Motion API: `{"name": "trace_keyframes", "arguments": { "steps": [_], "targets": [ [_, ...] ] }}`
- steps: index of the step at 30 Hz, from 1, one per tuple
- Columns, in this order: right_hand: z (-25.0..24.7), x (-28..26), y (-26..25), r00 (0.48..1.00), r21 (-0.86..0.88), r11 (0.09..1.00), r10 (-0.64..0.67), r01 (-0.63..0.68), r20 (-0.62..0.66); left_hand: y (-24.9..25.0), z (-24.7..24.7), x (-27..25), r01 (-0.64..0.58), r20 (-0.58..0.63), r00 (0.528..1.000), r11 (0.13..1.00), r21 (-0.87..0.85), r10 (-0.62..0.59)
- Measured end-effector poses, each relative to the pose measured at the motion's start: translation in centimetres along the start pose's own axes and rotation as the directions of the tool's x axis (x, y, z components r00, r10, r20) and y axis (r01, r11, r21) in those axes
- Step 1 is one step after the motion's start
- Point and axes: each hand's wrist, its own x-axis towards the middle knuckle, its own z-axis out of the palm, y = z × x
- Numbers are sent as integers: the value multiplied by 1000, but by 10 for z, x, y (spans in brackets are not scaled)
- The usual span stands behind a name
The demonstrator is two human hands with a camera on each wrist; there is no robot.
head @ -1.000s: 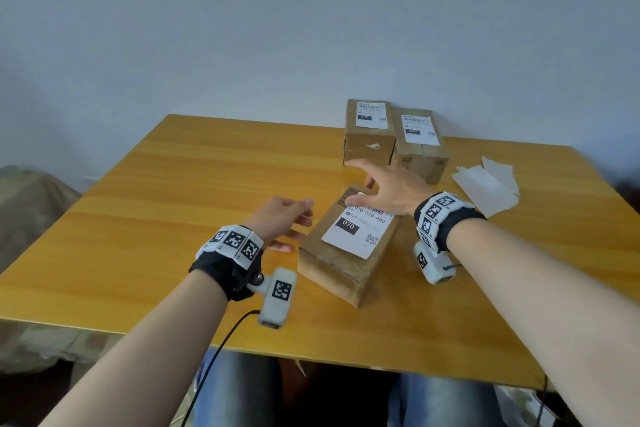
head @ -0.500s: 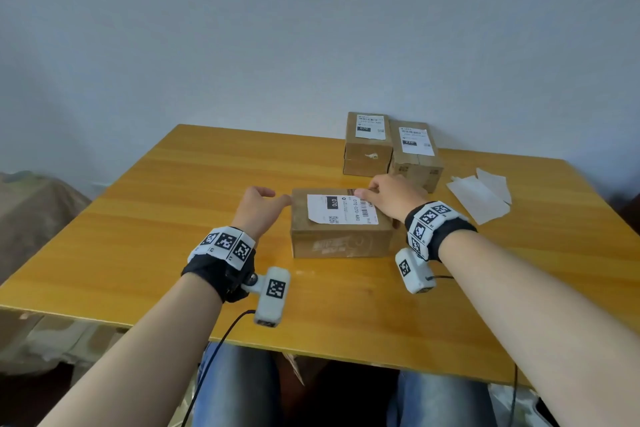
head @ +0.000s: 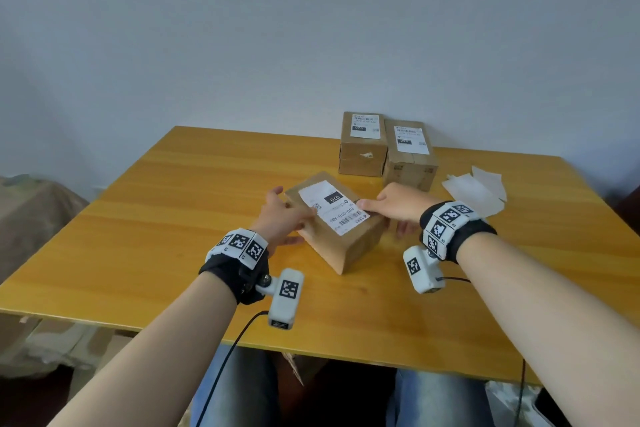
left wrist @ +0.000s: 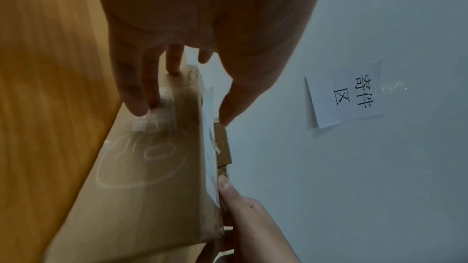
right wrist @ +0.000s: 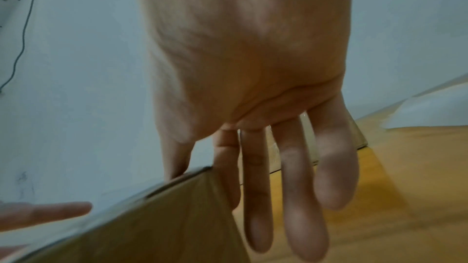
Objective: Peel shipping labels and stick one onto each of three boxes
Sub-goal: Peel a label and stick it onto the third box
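Observation:
A brown cardboard box with a white shipping label on top sits skewed at the middle of the wooden table. My left hand presses its straight fingers on the box's left side, thumb near the top edge. My right hand lies against the right side, its fingers straight down the wall and thumb on the label's edge. Two more labelled boxes stand side by side at the back.
Peeled backing papers lie at the back right of the table. A paper sign is taped to the pale wall behind. Bare table spreads to the left and near the front edge.
The box between my hands has turned on the table, its label now running diagonally. Both hands stayed on its sides and moved with it.

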Motion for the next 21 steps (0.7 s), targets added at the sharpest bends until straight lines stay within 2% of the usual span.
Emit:
{"name": "trace_keyframes", "arguments": {
  "steps": [2, 6, 7, 9, 12, 14, 15, 17, 21],
  "targets": [
    [0, -2, 1, 997, 40, 997, -62, 60, 55, -1, 5, 0, -31, 42, 999, 999, 17, 30],
    [1, -4, 0, 969, 2, 979, -201, 203, 144, -7, 11, 1, -92, 123, 989, 989, 119, 77],
    [1, -3, 0, 968, 1, 974, -224, 225, 110, -8, 12, 1, -97, 131, 988, 986, 136, 79],
    [-2, 0, 0, 962, -38, 964, -266, 264, -64, -8, 14, 0, -101, 137, 987, 984, 149, 80],
    [-5, 7, -1, 870, -225, 937, -336, 268, -360, -7, 14, 1, -61, 136, 990, 983, 172, 38],
    [-3, 11, -5, 812, -331, 909, -387, 256, -437, -7, 14, 1, -27, 130, 992, 980, 196, 1],
    [-1, 13, -9, 804, -366, 895, -407, 255, -434, -7, 14, 1, -17, 129, 992, 979, 204, -10],
    [5, 17, -16, 824, -403, 883, -405, 241, -396, -5, 14, -1, 4, 133, 991, 976, 216, -33],
    [19, 24, -33, 896, -399, 904, -299, 155, -329, -8, 18, -3, 44, 124, 990, 974, 221, -72]
  ]
}}
